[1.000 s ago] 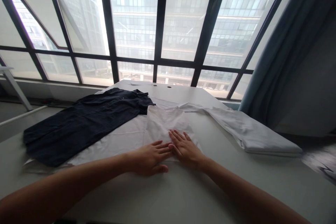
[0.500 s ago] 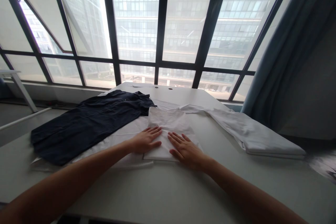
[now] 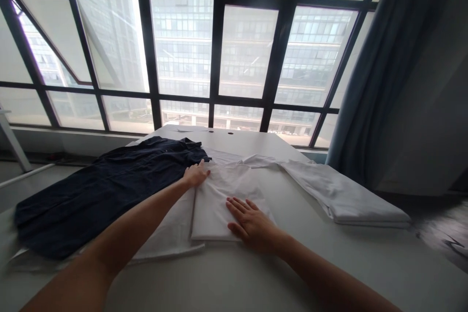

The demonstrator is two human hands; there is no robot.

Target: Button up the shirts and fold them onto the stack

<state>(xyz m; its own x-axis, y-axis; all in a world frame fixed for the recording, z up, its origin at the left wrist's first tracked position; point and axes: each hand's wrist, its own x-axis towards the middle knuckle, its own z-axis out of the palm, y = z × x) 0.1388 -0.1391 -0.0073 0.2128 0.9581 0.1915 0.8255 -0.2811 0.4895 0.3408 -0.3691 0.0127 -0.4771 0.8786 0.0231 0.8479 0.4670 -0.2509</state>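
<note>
In front of me a folded white shirt (image 3: pixel 215 214) lies flat on the table. Over its near right part my right hand (image 3: pixel 252 222) rests palm down, fingers spread. My left hand (image 3: pixel 196 174) reaches to its far left corner, where fingers and thumb are apart and touch the cloth. Just left of that hand is the collar end of a dark navy shirt (image 3: pixel 120 183). Beneath the navy shirt, more white cloth (image 3: pixel 164 236) shows at the near edge and runs up to the folded shirt.
A thick folded stack of white cloth (image 3: pixel 351 195) lies on the right of the white table (image 3: pixel 256 278), a strip of it stretching toward the middle. Behind stand large framed windows (image 3: pixel 183 48), one tilted ajar. A blue-grey curtain (image 3: pixel 361 83) hangs at right.
My left hand has moved away from me and left, from the middle of the folded shirt to its far left corner. My right hand stays flat on it. The view has tilted up slightly.
</note>
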